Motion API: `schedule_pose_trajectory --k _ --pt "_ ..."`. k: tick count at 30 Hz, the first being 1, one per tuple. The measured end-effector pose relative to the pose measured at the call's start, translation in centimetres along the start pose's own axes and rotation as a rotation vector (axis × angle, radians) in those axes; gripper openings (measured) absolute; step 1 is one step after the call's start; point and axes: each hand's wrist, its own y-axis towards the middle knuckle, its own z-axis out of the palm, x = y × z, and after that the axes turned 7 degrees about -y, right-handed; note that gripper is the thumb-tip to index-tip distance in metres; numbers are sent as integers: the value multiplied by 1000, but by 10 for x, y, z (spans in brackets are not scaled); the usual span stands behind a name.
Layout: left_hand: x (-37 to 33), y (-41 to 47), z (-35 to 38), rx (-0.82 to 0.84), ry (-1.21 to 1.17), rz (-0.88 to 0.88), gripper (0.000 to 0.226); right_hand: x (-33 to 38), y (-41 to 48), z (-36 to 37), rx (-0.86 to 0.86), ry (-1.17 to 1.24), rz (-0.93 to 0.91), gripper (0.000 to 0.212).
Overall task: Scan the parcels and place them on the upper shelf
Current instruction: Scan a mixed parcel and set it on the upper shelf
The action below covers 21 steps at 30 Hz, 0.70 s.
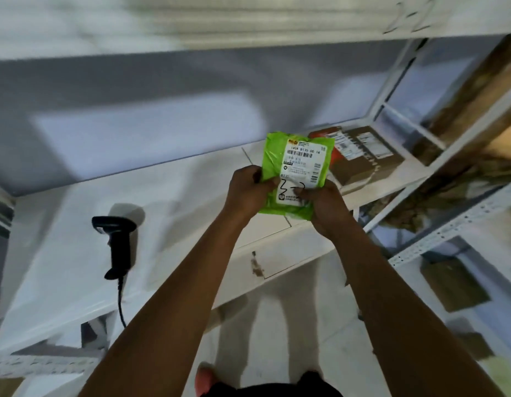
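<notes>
A green plastic parcel with a white barcode label faces me, held above the white shelf. My left hand grips its lower left edge, thumb on the front. My right hand pinches its lower right corner, thumb on the label. A black handheld scanner lies on the shelf at the left, its cable hanging over the front edge. The upper shelf's white board runs across the top of the view.
A brown cardboard box and a red parcel lie on the shelf at the right, behind the green parcel. A second white rack with brown boxes stands at the far right. The pale floor shows below.
</notes>
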Motion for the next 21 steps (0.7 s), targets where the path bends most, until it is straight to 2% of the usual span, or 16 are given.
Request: schedule_pose_trajectory --k 3,7,11,14,18,21 --pt "-18 -3 43 33 -23 48 26 18 -4 -44 -19 11 -63 42" --pt "-44 -13 110 72 -67 72 9 45 -11 -112 -25 18 -101 43" --pt "-69 -30 168 58 -117 104 8 71 -11 -174 17 15 -142 42" --pt "-90 -42 203 77 -156 104 12 91 -16 -212 56 -15 -189 51" --pt "-118 -56 242 59 -161 129 12 111 -12 -257 53 -68 -234 73" --pt "-137 -63 266 50 -189 171 10 134 -17 -283 98 -89 -274 55"
